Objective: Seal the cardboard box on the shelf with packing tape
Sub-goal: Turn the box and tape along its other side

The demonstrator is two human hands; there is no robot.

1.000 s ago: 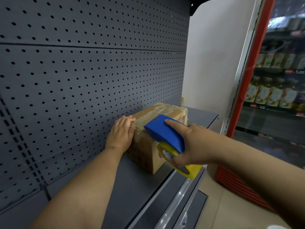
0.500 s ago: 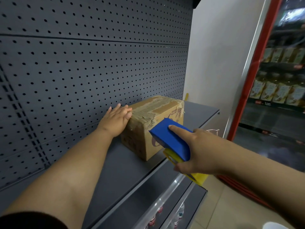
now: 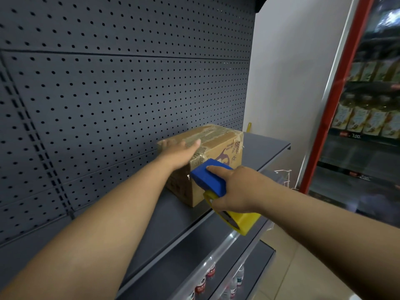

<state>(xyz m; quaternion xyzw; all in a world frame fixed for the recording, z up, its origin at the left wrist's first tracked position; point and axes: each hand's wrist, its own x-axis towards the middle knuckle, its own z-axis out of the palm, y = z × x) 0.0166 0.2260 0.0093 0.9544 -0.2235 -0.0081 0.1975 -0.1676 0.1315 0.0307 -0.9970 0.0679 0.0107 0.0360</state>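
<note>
A dark grey pegboard [image 3: 108, 94] fills the left and upper view, with a pale wall [image 3: 292, 72] to its right and, further right, a red-framed fridge [image 3: 337, 105] with rows of yellow cartons [image 3: 368, 122] behind its glass. Below the pegboard runs a grey shelf [image 3: 173, 224], and the box [image 3: 218, 148] stands on it towards the far end, close to the pegboard, with one corner turned towards the camera. Its brown top is crossed by wrinkled strips of tape [image 3: 207, 137], and the front face carries a purple print. The left hand [image 3: 178, 151] lies flat on the near left part of the box top, fingers straight and together, holding nothing; it is blurred, so the fingertips are hard to make out. The right hand [image 3: 236, 189] is wrapped round the dispenser [image 3: 211, 180], with its index finger laid straight along the blue cover and the thumb curled beneath, by the yellow body. The dispenser sits at the box's near corner, below the top edge, with its blue nose over the cardboard. Whether it touches the box cannot be told. On a lower shelf under a clear rail stand small bottles [image 3: 207, 278] with red labels. A small yellow tab [image 3: 249, 126] pokes up behind the box, where the pegboard meets the wall.
</note>
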